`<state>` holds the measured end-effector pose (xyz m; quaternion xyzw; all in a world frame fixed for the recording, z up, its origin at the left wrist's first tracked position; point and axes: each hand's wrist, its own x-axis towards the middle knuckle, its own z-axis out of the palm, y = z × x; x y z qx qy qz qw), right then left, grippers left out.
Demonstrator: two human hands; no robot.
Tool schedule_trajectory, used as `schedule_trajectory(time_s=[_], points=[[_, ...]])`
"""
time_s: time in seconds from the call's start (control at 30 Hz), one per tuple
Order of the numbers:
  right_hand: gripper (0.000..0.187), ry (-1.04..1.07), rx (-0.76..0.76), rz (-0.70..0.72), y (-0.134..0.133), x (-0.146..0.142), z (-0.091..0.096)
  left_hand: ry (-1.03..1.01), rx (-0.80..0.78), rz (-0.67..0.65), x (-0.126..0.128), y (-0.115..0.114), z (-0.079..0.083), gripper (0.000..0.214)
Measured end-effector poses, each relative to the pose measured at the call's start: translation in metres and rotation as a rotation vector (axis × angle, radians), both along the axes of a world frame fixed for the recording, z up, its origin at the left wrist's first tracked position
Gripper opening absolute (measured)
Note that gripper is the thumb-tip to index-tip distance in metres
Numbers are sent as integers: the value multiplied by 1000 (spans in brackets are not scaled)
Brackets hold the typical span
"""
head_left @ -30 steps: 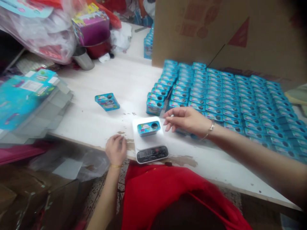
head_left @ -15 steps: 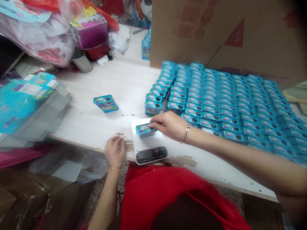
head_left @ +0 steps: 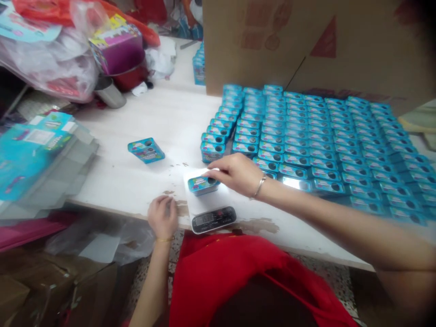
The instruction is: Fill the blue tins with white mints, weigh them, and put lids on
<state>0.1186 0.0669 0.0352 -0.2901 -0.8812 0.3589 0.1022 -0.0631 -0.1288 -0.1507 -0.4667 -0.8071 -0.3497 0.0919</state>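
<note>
A small blue box [head_left: 200, 184] with printed lettering and a dark round spot on top rests on a white digital scale [head_left: 192, 206]. My right hand [head_left: 236, 172], with a bracelet at the wrist, reaches in from the right and has its thumb and fingers closed at the box's right end. Loosely curled, my left hand [head_left: 163, 217] lies at the table's front edge, left of the scale, with nothing seen in it. Another blue box [head_left: 146, 151] lies farther left on the table. To the right stand rows of matching blue boxes [head_left: 296, 136].
A large brown carton [head_left: 259, 54] rises behind the rows. Flat blue printed cartons [head_left: 30, 159] are stacked at the left. At the back left are plastic bags [head_left: 68, 68], a purple box [head_left: 124, 52] and a metal cup [head_left: 111, 94]. The white table [head_left: 109, 181] has worn patches near its front edge.
The whole view has shifted slightly. My right hand stays at the right end of the box on the scale, and my left hand keeps its place at the table edge.
</note>
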Motion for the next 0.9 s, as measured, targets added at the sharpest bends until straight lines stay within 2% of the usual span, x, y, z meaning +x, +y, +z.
schedule_trajectory(time_s=[0.1, 0.17, 0.27, 0.37, 0.47, 0.6, 0.77, 0.9], points=[[28, 55, 21, -34, 1, 1, 1, 8, 9, -5, -1, 0, -1, 13], [29, 134, 19, -79, 0, 13, 5, 12, 11, -9, -1, 0, -2, 13], [30, 208, -24, -147, -10, 48, 3, 5, 4, -10, 0, 0, 0, 13], [31, 160, -103, -269, -28, 92, -19, -54, 20, -45, 0, 1, 9, 15], [34, 54, -191, -429, -48, 130, -51, -132, 50, -112, -1, 4, 29, 16], [32, 35, -288, -582, -69, 164, -85, -82, 59, -191, -4, 18, 67, 17], [34, 59, -358, -637, -80, 179, -112, -33, -17, -416, 1, 50, 114, 30], [35, 79, -332, -659, -82, 181, -134, 15, -156, -608, 13, 72, 137, 49]])
